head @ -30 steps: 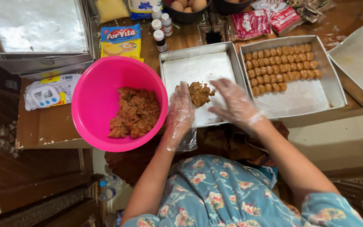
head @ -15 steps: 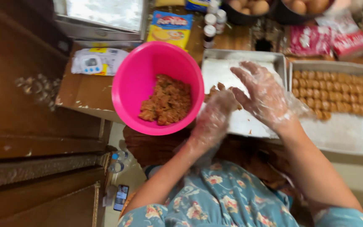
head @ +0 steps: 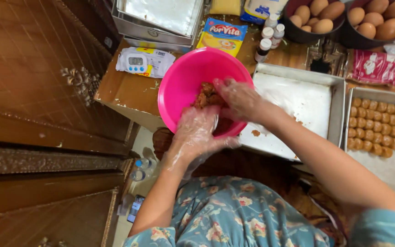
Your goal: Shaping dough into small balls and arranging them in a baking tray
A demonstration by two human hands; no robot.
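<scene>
A pink plastic bowl (head: 186,77) stands at the table's near edge with brown crumbly filling (head: 206,93) inside. Both my hands wear thin clear plastic gloves and reach into the bowl. My left hand (head: 197,130) rests on the bowl's near rim, fingers curled toward the filling. My right hand (head: 238,98) comes in from the right and presses down on the filling; what its fingers grasp is hidden. A paper-lined metal tray (head: 298,103) lies just right of the bowl, with a small crumb on it.
A second tray (head: 380,130) at the right holds rows of small brown rolled pieces. Two dark bowls of brown eggs (head: 344,16), small bottles (head: 270,39), a yellow packet (head: 220,36), a white digital scale (head: 138,61) and stacked tins (head: 161,18) stand behind. Dark wooden panelling fills the left.
Both hands have moved left from over the lined tray into the pink bowl. The camera has swung left and nearer the bowl.
</scene>
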